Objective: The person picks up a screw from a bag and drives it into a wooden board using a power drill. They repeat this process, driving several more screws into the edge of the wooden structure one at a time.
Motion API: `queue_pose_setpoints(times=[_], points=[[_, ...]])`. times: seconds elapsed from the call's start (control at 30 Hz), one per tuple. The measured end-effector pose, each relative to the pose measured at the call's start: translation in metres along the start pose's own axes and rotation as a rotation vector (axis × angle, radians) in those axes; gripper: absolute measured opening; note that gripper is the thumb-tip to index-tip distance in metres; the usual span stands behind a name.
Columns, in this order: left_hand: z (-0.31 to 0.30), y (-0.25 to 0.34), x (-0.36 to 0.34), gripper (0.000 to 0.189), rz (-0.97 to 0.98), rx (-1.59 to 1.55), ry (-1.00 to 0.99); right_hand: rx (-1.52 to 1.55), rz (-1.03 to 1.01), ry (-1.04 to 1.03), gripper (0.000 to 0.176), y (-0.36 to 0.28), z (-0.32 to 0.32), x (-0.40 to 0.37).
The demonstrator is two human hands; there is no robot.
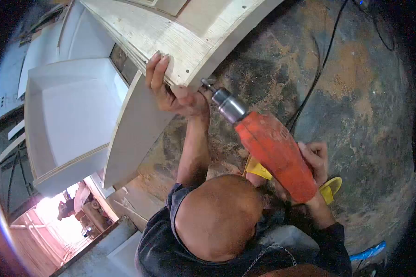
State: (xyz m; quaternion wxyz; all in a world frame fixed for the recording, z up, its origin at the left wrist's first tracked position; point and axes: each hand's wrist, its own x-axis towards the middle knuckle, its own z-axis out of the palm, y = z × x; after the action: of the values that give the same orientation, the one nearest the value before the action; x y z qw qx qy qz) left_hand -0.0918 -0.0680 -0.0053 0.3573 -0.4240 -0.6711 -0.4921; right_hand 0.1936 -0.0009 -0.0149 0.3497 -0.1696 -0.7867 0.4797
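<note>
My left hand (182, 99) is closed around the near corner of a pale wooden panel (180, 48), its fingertips over the top by the edge. The panel has a curved side and several small dark holes. My right hand (315, 161) wraps the rear of a red power drill (275, 150), partly hidden behind its body. The drill's metal chuck (232, 108) points up and left, and its short bit (205, 83) is right beside the panel's corner, close to my left hand.
A white open box (76, 121) with a curved board (136, 127) beside it stands on the left. A black cable (319, 69) runs across the dusty floor (351, 111). Yellow sandals (330, 189) show under the drill. A bright doorway (74, 214) is at lower left.
</note>
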Motion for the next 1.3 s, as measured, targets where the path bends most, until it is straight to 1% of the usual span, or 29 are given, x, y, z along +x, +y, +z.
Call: queue_pose_setpoints(times=[0.07, 0.1, 0.17, 0.2, 0.27, 0.3, 0.37, 0.43, 0.5, 0.57, 0.6, 0.67, 0.7, 0.77, 0.8, 0.83, 0.87, 0.9, 0.93, 0.97, 1.0, 1.03, 1.07, 1.1, 1.17, 1.2, 1.23, 1.27, 1.3], points=[[0.005, 0.01, 0.002, 0.065, -0.127, -0.108, 0.058, -0.062, -0.026, 0.021, 0.069, -0.004, 0.001, 0.007], [0.006, 0.01, 0.002, 0.065, -0.118, -0.117, 0.063, -0.067, -0.033, 0.032, 0.069, -0.003, 0.0, 0.007], [0.001, 0.007, 0.006, 0.066, -0.05, 0.013, 0.044, -0.079, -0.113, 0.003, 0.066, 0.0, 0.0, 0.007], [-0.007, 0.009, 0.01, 0.066, -0.044, 0.01, 0.05, -0.081, -0.12, 0.007, 0.066, -0.001, -0.001, 0.009], [-0.032, 0.012, 0.026, 0.061, -0.066, -0.027, -0.231, -0.067, -0.109, -0.007, 0.065, -0.005, -0.003, 0.014], [-0.041, 0.012, 0.039, 0.061, -0.061, -0.026, -0.219, -0.068, -0.122, -0.008, 0.065, -0.006, -0.005, 0.018], [-0.062, 0.009, 0.074, 0.049, -0.344, 0.216, -0.37, -0.084, -0.105, 0.012, 0.066, -0.01, -0.008, 0.021], [-0.041, -0.019, 0.119, 0.042, -0.404, 0.012, -0.218, -0.051, -0.082, -0.007, 0.066, -0.009, -0.008, 0.017], [-0.016, -0.088, 0.142, 0.047, -0.728, 0.099, -0.161, -0.013, -0.042, -0.025, 0.066, -0.01, -0.006, 0.013], [0.004, -0.121, 0.155, 0.054, -1.108, -0.285, -0.34, -0.039, -0.062, -0.008, 0.065, -0.014, -0.004, 0.015], [0.01, -0.128, 0.158, 0.054, -1.102, -0.279, -0.347, -0.032, -0.059, -0.001, 0.065, -0.016, -0.004, 0.016], [0.023, -0.135, 0.159, 0.059, -1.027, -0.127, -0.292, 0.006, -0.022, 0.01, 0.064, -0.017, -0.003, 0.015], [0.024, -0.137, 0.156, 0.059, -1.025, -0.123, -0.3, 0.011, -0.016, 0.015, 0.064, -0.013, -0.003, 0.014], [0.021, -0.14, 0.15, 0.055, -0.697, 0.131, -0.328, -0.001, -0.087, 0.037, 0.068, -0.003, 0.0, 0.011], [0.021, -0.126, 0.151, 0.051, -0.603, 0.295, -0.367, 0.001, -0.08, 0.027, 0.068, -0.005, 0.001, 0.012], [0.019, -0.126, 0.15, 0.051, -0.617, 0.302, -0.366, 0.032, -0.06, 0.034, 0.065, -0.01, 0.0, 0.015], [0.02, -0.131, 0.15, 0.049, -0.591, 0.238, -0.379, 0.061, -0.042, 0.045, 0.061, -0.012, -0.001, 0.019], [0.018, -0.135, 0.149, 0.047, -0.567, 0.179, -0.396, 0.065, -0.035, 0.032, 0.061, -0.014, -0.001, 0.021], [0.015, -0.141, 0.147, 0.047, -0.584, 0.191, -0.402, 0.064, 0.008, 0.046, 0.054, -0.017, -0.002, 0.023], [0.011, -0.143, 0.145, 0.043, -0.562, 0.265, -0.431, 0.064, 0.053, 0.059, 0.047, -0.02, -0.004, 0.024], [0.008, -0.146, 0.145, 0.04, -0.535, 0.336, -0.462, 0.071, 0.069, 0.046, 0.047, -0.023, -0.007, 0.024], [0.008, -0.148, 0.148, 0.037, -0.502, 0.404, -0.487, 0.006, 0.082, -0.011, 0.043, -0.023, -0.012, 0.023], [0.012, -0.128, 0.146, 0.031, -0.555, 0.446, -0.463, -0.058, 0.101, -0.069, 0.039, -0.023, -0.016, 0.019], [0.01, -0.136, 0.144, 0.031, -0.561, 0.447, -0.479, -0.058, 0.118, -0.072, 0.039, -0.021, -0.018, 0.008], [0.003, -0.155, 0.138, 0.029, -0.524, -0.006, -0.443, -0.034, 0.383, -0.099, 0.032, -0.014, -0.021, -0.012], [0.017, -0.105, 0.136, 0.033, -0.527, 0.07, -0.404, -0.036, 0.391, -0.102, 0.032, -0.017, -0.021, -0.005], [0.017, -0.103, 0.135, 0.033, -0.533, 0.064, -0.415, 0.203, 0.812, 0.064, 0.03, -0.027, -0.02, 0.007], [0.016, -0.102, 0.134, 0.033, -0.617, -0.021, -0.376, 0.447, 1.218, 0.237, 0.029, -0.034, -0.019, 0.017], [0.016, -0.103, 0.135, 0.033, -0.69, -0.107, -0.334, 0.447, 1.218, 0.24, 0.029, -0.036, -0.014, 0.021]])
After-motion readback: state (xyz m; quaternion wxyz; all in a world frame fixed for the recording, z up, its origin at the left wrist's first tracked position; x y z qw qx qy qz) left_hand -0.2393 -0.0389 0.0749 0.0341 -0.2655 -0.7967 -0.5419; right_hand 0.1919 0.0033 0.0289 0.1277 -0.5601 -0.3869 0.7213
